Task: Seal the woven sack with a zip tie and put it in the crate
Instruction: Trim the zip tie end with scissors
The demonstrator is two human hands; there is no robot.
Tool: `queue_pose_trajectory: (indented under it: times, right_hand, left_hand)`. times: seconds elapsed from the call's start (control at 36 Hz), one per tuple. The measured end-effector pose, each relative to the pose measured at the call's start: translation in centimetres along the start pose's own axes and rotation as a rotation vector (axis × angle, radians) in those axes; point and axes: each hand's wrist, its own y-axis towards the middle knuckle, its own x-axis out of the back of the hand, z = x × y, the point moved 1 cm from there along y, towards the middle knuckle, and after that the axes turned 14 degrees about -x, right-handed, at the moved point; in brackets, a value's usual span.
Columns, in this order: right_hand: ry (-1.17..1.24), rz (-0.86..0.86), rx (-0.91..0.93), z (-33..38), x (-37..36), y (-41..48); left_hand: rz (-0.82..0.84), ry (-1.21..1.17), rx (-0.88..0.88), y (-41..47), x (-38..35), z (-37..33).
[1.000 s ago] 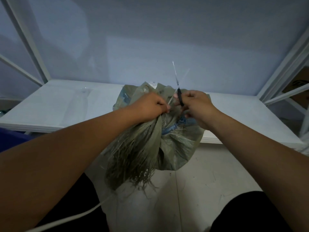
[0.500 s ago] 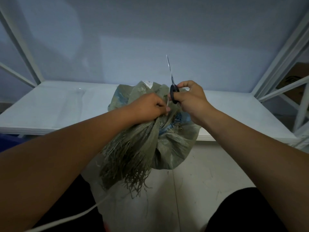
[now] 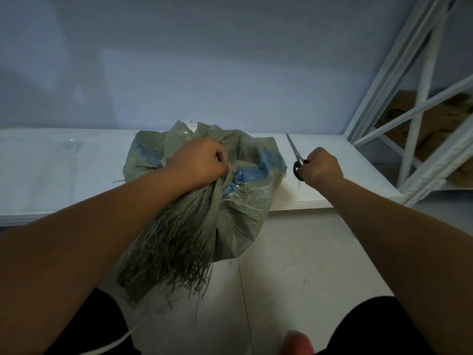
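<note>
The grey-green woven sack [image 3: 243, 213] leans on the edge of a low white shelf board [image 3: 64, 175], its frayed mouth hanging down toward me. My left hand [image 3: 199, 160] grips the gathered neck of the sack in a fist. To the right of the sack, clear of it, my right hand [image 3: 321, 166] holds black-handled scissors [image 3: 294, 149] with the blades pointing up and away. The zip tie is hidden under my left hand. No crate is in view.
A white metal rack [image 3: 422, 124] stands at the right, with a cardboard box [image 3: 399, 116] behind it. A white cord [image 3: 122, 339] runs over the pale floor by my knees. The wall lies close behind the shelf.
My right hand has pulled the scissors away from the sack's neck to the right and lowered them. My left hand keeps its grip on the neck.
</note>
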Motion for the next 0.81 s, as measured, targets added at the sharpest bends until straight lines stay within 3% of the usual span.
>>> queue_pose_trajectory:
  times: [0.14, 0.33, 0.67, 0.81]
  right_hand:
    - [-0.196, 0.028, 0.078, -0.5, -0.7, 2.8]
    - [-0.247, 0.058, 0.047, -3.2, -3.9, 7.3]
    - [0.073, 0.025, 0.008, -7.7, -6.6, 13.4]
    - [0.029, -0.033, -0.09, -9.4, -6.5, 15.5]
  left_hand:
    - [-0.084, 0.105, 0.012, 2.2, -1.8, -0.6]
    - [-0.215, 0.333, -0.123, 6.2, -6.4, -2.0]
    - [-0.231, 0.445, -0.216, 12.1, -11.3, -2.8]
    - [-0.235, 0.482, -0.198, 13.2, -11.7, -2.3]
